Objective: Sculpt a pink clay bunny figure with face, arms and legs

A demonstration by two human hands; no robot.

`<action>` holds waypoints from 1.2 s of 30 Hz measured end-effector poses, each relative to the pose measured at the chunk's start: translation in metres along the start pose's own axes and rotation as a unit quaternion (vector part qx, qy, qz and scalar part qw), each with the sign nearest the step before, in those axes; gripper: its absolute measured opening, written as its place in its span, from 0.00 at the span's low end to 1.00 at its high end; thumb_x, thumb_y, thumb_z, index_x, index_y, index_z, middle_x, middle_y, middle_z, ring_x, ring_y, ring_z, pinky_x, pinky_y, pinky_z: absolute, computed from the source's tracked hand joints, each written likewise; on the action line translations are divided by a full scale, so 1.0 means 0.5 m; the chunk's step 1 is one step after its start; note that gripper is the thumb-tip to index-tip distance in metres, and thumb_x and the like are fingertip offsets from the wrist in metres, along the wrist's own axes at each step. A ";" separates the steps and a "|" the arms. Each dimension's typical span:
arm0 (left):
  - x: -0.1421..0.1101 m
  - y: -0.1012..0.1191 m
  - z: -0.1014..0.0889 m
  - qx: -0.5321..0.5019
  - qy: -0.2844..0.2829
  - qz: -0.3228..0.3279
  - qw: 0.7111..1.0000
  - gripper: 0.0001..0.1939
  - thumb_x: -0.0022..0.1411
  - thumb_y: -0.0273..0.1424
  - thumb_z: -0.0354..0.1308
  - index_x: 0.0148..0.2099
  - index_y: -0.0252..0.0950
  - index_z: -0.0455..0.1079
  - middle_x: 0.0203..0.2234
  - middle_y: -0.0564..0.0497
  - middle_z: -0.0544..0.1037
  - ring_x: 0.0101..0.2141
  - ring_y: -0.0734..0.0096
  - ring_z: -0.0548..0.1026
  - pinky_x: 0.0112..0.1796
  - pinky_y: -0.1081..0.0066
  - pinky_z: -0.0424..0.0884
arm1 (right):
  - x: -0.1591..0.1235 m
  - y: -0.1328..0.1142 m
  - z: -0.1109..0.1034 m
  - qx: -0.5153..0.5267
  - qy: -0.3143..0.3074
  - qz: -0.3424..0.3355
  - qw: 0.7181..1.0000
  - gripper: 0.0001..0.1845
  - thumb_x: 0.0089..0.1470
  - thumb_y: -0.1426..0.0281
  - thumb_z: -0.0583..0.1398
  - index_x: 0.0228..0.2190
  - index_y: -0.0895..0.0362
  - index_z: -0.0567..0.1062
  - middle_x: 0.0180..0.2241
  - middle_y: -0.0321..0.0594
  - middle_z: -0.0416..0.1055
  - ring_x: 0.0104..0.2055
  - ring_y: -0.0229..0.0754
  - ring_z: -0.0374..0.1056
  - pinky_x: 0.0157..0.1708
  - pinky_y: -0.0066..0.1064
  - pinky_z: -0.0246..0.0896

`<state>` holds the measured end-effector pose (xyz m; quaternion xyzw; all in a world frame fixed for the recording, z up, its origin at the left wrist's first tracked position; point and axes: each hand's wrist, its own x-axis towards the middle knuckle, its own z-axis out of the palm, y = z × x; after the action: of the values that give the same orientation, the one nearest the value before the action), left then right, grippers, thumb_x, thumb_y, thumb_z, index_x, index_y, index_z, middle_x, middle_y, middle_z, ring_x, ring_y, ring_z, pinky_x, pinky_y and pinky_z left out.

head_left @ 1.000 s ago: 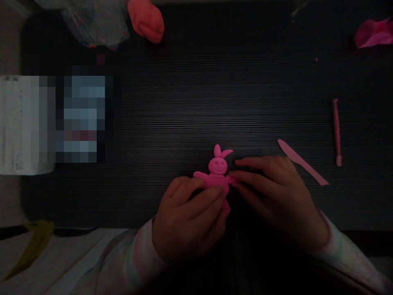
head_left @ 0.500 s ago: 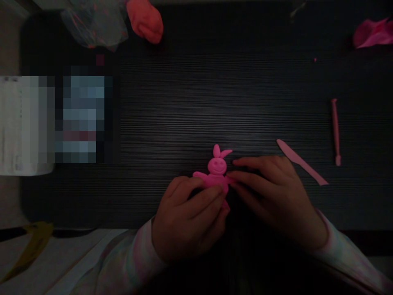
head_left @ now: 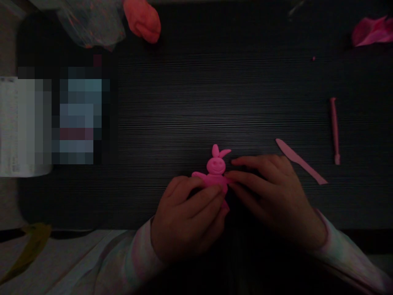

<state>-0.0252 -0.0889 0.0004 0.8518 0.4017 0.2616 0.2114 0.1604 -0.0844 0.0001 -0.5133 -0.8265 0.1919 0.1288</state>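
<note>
A pink modelling-clay rabbit [head_left: 216,166] is at the near edge of the dark table, its head away from me. It has a smiling face, one upright ear and one ear bent to the right. My left hand [head_left: 188,217] is closed round its body, covering much of the lower part. One clay arm sticks out above the left fingers. With thumb and index finger, my right hand [head_left: 273,196] pinches the rabbit's other arm, at the right of the body. Beyond the right hand lies a pink plastic clay knife [head_left: 301,161].
Farther right is a thin pink modelling tool [head_left: 335,131]. A pink crumpled piece [head_left: 371,32] and a tiny pink crumb [head_left: 313,58] lie toward the far right. At the far left are an orange clay lump [head_left: 143,20], a clear plastic bag [head_left: 92,24] and a white container [head_left: 9,127], partly blurred out.
Both hands keep the same hold on the clay rabbit. The whole view has shifted very slightly, so everything sits a little farther left; nothing else visibly moves.
</note>
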 end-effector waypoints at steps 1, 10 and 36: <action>0.000 0.000 0.001 0.000 0.000 -0.001 1.000 0.07 0.49 0.26 0.57 0.33 0.34 0.72 0.32 0.55 0.78 0.31 0.67 0.71 0.29 0.66 0.69 | 0.000 0.000 0.000 -0.003 0.001 -0.002 1.000 0.10 0.50 0.70 0.56 0.36 0.53 0.73 0.39 0.40 0.69 0.38 0.46 0.62 0.36 0.39 0.54; 0.000 0.000 0.001 -0.005 0.000 0.003 1.000 0.06 0.49 0.26 0.57 0.32 0.34 0.72 0.32 0.54 0.78 0.31 0.67 0.70 0.30 0.66 0.69 | -0.001 0.001 -0.002 0.029 0.018 0.002 0.999 0.11 0.49 0.71 0.57 0.38 0.56 0.70 0.40 0.43 0.68 0.39 0.45 0.63 0.37 0.39 0.57; -0.004 -0.002 0.001 -0.004 0.000 0.003 1.000 0.08 0.50 0.26 0.57 0.35 0.34 0.71 0.32 0.52 0.78 0.34 0.68 0.69 0.33 0.67 0.68 | 0.000 0.004 -0.002 0.033 0.021 0.007 0.999 0.07 0.50 0.71 0.56 0.34 0.56 0.72 0.39 0.41 0.70 0.39 0.44 0.64 0.37 0.38 0.57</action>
<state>-0.0266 -0.0902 -0.0008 0.8522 0.3980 0.2639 0.2139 0.1624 -0.0834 0.0004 -0.5183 -0.8134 0.2089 0.1613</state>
